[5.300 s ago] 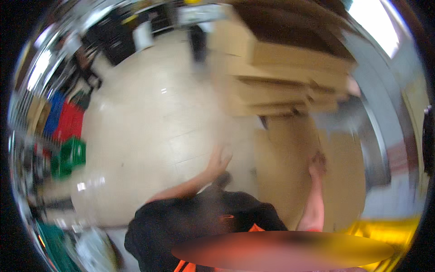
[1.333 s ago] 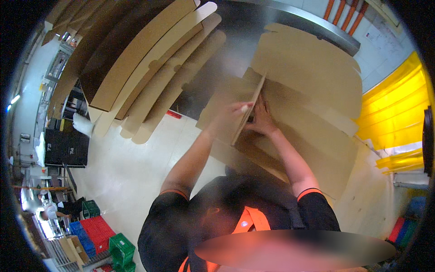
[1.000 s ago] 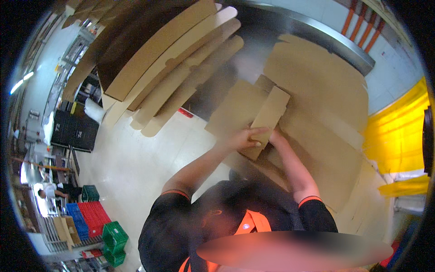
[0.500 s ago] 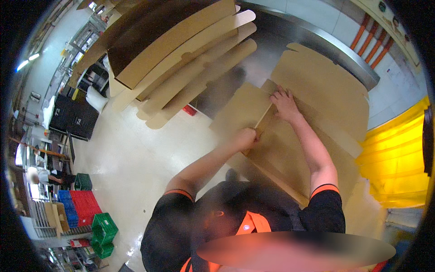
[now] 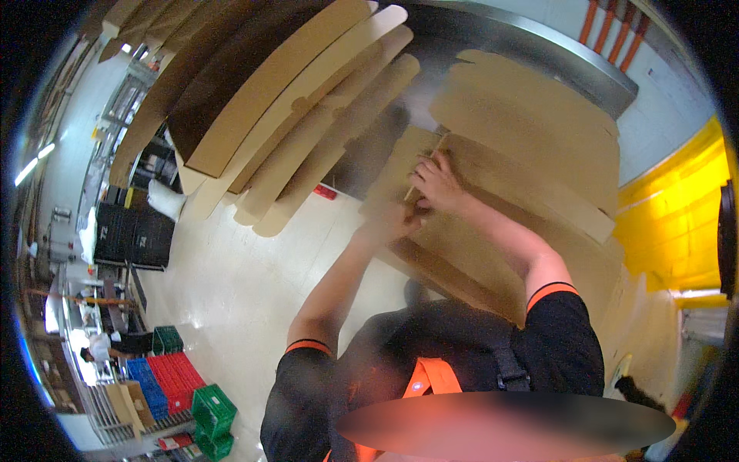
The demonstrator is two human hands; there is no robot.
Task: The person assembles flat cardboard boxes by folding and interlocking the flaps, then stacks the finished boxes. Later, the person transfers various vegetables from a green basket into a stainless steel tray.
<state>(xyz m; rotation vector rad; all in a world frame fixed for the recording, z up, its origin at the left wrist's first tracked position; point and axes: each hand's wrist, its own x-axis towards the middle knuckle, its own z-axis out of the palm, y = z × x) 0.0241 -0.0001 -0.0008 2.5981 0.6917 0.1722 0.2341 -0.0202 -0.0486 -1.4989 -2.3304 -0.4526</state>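
A partly folded brown cardboard box lies in front of me, its large lid panel spread toward the far right. My right hand is closed over the upright edge of its left end wall, fingers bent across the fold. Close beside it, lower on the same edge, my left hand is blurred; its curled fingertips seem to grip the cardboard. The end flap leans out to the left of both hands. What my fingertips press on inside the fold is hidden.
Several nested folded cardboard boxes rise at the upper left. Behind lies a metal counter edge; a yellow curtain hangs right. Black bins, red crates and green crates stand left, near another person.
Both hands have shifted left and come closer together along the box's end wall. My right hand's spread fingers have bent over the edge. The view has turned slightly.
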